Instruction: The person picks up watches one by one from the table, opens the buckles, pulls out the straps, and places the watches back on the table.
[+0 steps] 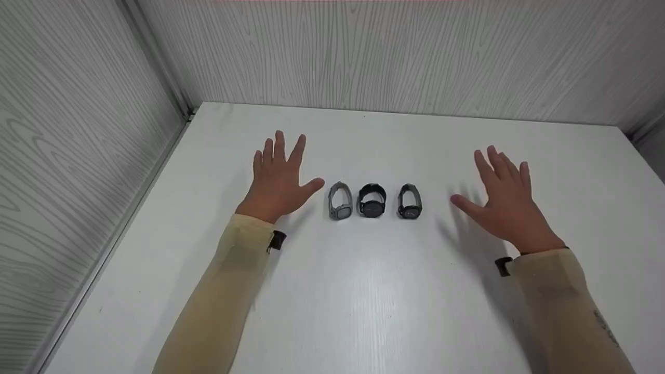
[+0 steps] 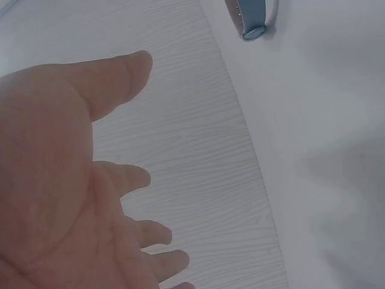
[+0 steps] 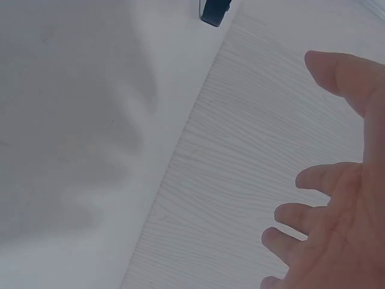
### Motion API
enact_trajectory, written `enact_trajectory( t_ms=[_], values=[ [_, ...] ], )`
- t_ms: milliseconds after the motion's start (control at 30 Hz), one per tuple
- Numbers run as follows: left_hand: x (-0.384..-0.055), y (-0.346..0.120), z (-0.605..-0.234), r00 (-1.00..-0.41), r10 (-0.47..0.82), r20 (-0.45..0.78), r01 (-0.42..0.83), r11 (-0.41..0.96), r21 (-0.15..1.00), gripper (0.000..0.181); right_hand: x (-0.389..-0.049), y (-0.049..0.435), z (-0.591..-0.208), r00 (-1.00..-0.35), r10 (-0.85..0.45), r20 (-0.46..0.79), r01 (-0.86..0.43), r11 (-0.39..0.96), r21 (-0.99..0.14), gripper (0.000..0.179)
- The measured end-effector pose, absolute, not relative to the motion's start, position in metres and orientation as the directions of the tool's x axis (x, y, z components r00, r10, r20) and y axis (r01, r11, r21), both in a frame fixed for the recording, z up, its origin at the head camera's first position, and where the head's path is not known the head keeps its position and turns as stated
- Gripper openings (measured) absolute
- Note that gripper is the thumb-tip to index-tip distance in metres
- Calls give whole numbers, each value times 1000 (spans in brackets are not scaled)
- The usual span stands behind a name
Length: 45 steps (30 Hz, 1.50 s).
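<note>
Three wristwatches stand in a row on the white table, their straps looped and their faces toward me. The left one is a grey watch (image 1: 341, 212), the middle a black round-faced watch (image 1: 372, 209), and the right a dark watch with a greyish strap (image 1: 410, 211). My left hand (image 1: 278, 184) is held over the table left of the row, fingers spread, thumb tip near the grey watch. To the right of the row, my right hand (image 1: 506, 205) is spread as well and holds nothing. Part of a strap (image 2: 252, 18) shows at the top of the left wrist view.
The white table (image 1: 374, 291) meets a wood-grain panel (image 1: 353, 57) at the back. Another wood-grain panel (image 1: 67, 156) rises along the left side. Both forearms wear pale yellow sleeves, with a small black piece (image 1: 278, 240) at the left cuff.
</note>
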<state>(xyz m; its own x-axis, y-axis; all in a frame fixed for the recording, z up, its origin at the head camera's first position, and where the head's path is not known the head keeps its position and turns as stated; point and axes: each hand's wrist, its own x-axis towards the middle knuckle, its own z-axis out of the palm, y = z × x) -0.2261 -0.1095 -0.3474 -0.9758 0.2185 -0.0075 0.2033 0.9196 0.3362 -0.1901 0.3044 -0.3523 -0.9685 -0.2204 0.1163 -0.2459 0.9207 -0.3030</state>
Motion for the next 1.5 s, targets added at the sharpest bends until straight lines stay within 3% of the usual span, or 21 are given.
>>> enact_trajectory(
  t_ms=[567, 1167, 1500],
  values=[
    [-226, -107, -349, -972, 231, -33, 207, 920, 334, 91, -187, 303, -353, -961, -243, 131, -273, 913, -304, 98],
    [-218, -100, -343, -963, 268, -14, 239, 878, 415, 78, -186, 300, -353, -960, -267, 81, -279, 902, -330, 95],
    [-211, -91, -336, -923, 382, 43, 364, 832, 420, 53, -185, 296, -345, -959, -270, 86, -283, 899, -333, 90]
  ],
)
